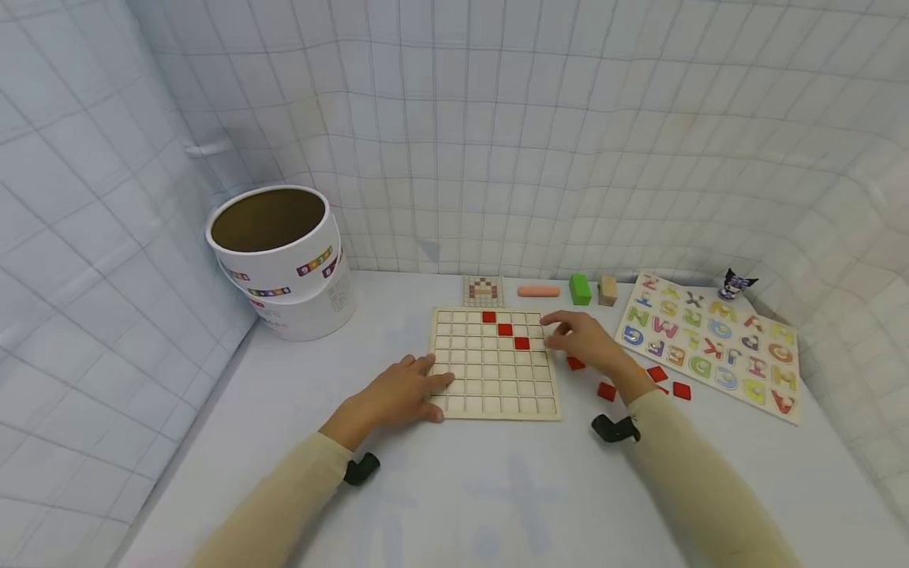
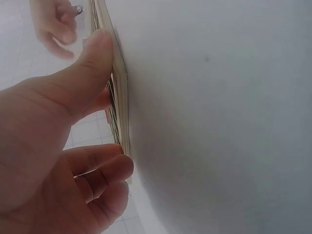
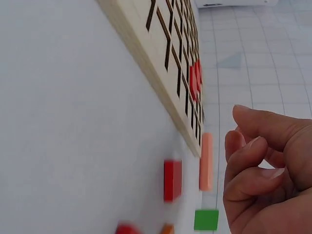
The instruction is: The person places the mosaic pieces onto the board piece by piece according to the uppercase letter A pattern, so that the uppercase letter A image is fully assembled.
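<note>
A square wooden grid board (image 1: pixel 490 367) lies on the white table. Three red square tiles (image 1: pixel 505 330) sit in its cells, forming a diagonal in the upper right part. My left hand (image 1: pixel 390 392) rests at the board's left edge, its thumb and a finger touching the border and nearby cells. Just off the board's right edge hovers my right hand (image 1: pixel 585 341), thumb and index finger apart, other fingers loosely bent. Nothing shows between the fingers in the right wrist view. Several loose red tiles (image 1: pixel 607 391) lie under and beside the right forearm, some partly hidden.
A small pattern card (image 1: pixel 483 292) touches the board's far side. Behind to the right are a salmon-coloured rod (image 1: pixel 538 291), a green block (image 1: pixel 580 289) and a wooden block (image 1: pixel 607 290). An alphabet board (image 1: pixel 699 364) and figurine (image 1: pixel 735 284) stand right; a white bucket (image 1: pixel 305 308), left.
</note>
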A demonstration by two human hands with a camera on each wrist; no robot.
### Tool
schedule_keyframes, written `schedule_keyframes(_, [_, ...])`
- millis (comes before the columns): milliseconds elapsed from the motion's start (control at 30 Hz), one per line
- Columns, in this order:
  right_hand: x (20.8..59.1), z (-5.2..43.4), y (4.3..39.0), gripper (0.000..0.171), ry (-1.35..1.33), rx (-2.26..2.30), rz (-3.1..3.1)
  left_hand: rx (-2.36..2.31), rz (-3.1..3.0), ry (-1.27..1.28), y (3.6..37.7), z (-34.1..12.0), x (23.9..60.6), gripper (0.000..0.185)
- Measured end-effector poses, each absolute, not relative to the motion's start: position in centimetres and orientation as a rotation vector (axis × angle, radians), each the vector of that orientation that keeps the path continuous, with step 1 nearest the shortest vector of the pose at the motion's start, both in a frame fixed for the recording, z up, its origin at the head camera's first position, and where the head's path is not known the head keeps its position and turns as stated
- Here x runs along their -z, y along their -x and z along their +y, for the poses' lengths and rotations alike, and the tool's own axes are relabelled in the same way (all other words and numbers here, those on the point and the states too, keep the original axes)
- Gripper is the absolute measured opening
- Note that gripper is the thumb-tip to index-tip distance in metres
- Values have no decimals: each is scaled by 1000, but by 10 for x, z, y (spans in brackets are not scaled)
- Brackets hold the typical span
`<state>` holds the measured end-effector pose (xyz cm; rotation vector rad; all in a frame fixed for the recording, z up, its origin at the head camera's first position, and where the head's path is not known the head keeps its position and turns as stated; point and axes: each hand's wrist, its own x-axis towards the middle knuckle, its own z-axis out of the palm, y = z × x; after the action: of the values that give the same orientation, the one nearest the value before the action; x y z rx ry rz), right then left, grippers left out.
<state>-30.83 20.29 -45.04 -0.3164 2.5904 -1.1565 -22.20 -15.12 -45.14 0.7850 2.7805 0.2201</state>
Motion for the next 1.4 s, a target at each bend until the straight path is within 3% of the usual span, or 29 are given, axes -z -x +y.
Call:
schedule_keyframes(233, [452, 249, 286, 45, 210, 1188, 2550, -188, 2809, -794, 218, -152, 457, 71])
schedule_keyframes(533, [462, 232, 280, 46, 162, 972, 2697, -181, 2810, -803, 219, -158, 452, 72])
schedule_keyframes(767, [465, 230, 281, 34, 129, 919, 2738, -181, 2803, -844, 219, -157, 451, 71])
schedule_keyframes(1400, [467, 231, 283, 31, 63, 1097, 2630, -194, 2798, -814, 219, -153, 455, 71])
